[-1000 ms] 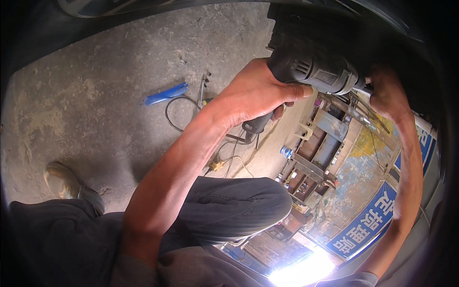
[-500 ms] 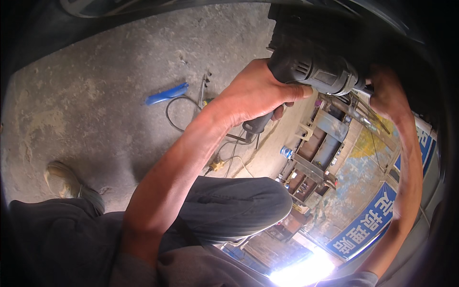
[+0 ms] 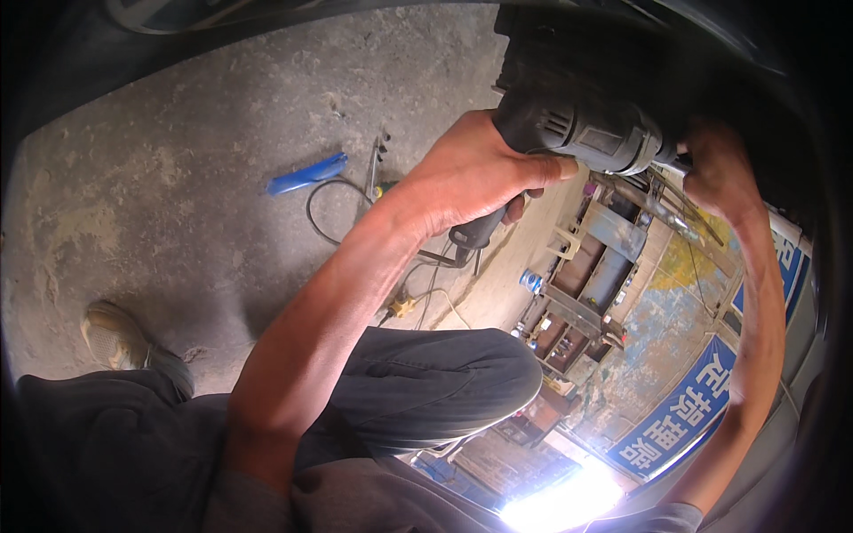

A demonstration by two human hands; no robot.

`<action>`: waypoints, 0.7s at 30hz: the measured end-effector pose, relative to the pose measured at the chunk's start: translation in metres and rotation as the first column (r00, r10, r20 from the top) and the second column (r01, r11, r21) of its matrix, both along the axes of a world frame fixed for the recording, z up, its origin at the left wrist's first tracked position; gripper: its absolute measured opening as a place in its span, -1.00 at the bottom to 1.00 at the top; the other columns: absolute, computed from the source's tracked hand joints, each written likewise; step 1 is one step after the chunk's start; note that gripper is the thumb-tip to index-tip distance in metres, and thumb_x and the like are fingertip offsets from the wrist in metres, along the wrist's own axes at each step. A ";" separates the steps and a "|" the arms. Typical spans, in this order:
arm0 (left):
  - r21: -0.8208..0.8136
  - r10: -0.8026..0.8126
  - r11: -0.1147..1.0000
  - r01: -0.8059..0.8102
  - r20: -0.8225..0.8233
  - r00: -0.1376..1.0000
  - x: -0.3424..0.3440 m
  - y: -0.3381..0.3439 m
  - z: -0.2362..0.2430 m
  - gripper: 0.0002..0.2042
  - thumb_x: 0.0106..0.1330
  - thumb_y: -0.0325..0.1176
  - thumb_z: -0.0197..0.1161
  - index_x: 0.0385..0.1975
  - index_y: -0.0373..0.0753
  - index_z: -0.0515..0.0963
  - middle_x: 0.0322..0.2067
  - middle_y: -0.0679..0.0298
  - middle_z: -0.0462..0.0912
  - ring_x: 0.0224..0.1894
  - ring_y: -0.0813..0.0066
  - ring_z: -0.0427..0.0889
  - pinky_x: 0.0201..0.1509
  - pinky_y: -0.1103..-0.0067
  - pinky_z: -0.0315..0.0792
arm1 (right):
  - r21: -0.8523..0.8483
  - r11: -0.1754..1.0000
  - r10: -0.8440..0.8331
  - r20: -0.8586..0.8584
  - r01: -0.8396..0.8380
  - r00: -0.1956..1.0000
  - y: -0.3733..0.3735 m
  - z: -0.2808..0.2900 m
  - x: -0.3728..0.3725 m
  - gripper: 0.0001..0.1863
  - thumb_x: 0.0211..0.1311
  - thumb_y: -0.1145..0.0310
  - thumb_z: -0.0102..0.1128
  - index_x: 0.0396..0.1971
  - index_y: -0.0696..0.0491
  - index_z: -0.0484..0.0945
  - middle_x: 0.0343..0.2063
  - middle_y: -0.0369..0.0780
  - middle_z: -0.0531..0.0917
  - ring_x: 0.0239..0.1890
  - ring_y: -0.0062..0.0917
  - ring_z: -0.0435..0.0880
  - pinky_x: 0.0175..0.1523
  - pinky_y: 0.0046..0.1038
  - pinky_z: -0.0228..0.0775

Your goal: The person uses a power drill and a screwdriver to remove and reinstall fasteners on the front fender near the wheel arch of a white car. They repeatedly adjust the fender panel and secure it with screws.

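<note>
In my left hand (image 3: pixel 475 173) is a corded black power drill (image 3: pixel 595 138), its handle pointing down and the fingers wrapped round it. The thumb lies along the drill's body. The drill is level, its nose pointing right. My right hand (image 3: pixel 721 173) is closed at the front end of the drill, against a dark part in deep shadow. Its fingers are mostly hidden, so what they grip there cannot be made out. Above both hands hangs a large black panel or tire-like shape (image 3: pixel 613 53), too dark to tell.
On the concrete floor (image 3: pixel 178 178) lie a blue strip-shaped object (image 3: pixel 306 173), a thin metal tool (image 3: pixel 375 164) and a looping black cable (image 3: pixel 311 213). A yellow plug (image 3: pixel 402 306) lies near my bent knee (image 3: pixel 453 373). Cluttered shelving (image 3: pixel 586 266), a blue sign (image 3: pixel 675 409) and a bright light (image 3: pixel 564 502) are at right.
The drill and both hands have shifted very slightly to the left in the picture. The grip of each hand looks the same.
</note>
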State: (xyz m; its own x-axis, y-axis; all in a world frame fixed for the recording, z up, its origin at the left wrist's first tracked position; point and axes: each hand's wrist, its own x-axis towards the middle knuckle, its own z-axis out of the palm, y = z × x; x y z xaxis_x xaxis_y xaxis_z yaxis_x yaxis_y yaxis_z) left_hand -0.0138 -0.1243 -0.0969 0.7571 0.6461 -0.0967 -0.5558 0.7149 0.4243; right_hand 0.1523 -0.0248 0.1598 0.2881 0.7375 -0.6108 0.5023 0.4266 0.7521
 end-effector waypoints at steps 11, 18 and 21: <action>-0.006 0.019 1.000 -0.019 -0.026 0.999 -0.002 0.001 0.000 -0.70 0.23 -0.19 0.46 -0.25 -0.30 0.65 -0.47 0.24 0.59 -0.64 0.55 0.54 -0.57 0.59 0.43 | 0.015 0.997 -0.077 0.015 0.077 0.997 0.010 -0.009 -0.005 -0.51 -0.25 0.75 0.15 -0.16 0.27 0.65 -0.02 0.07 0.61 0.16 -0.08 0.51 0.38 -0.30 0.26; -0.009 -0.021 1.000 0.021 0.012 1.000 0.000 0.001 0.005 -0.82 0.30 -0.32 0.40 -0.27 -0.32 0.66 -0.54 0.28 0.59 -0.67 0.57 0.54 -0.58 0.58 0.43 | 0.049 0.996 -0.076 0.049 0.074 0.996 -0.005 -0.001 -0.010 -0.49 -0.20 0.75 0.19 -0.09 0.28 0.62 0.02 0.08 0.59 0.17 -0.09 0.50 0.39 -0.29 0.26; -0.017 -0.012 1.000 0.012 -0.003 1.000 -0.001 0.001 0.005 -0.82 0.30 -0.33 0.40 -0.25 -0.31 0.66 -0.53 0.28 0.59 -0.67 0.57 0.53 -0.58 0.59 0.42 | 0.043 0.998 -0.048 0.014 0.048 0.999 -0.002 -0.001 -0.008 -0.50 -0.21 0.77 0.17 -0.11 0.29 0.63 -0.03 0.09 0.61 0.13 -0.07 0.53 0.36 -0.29 0.29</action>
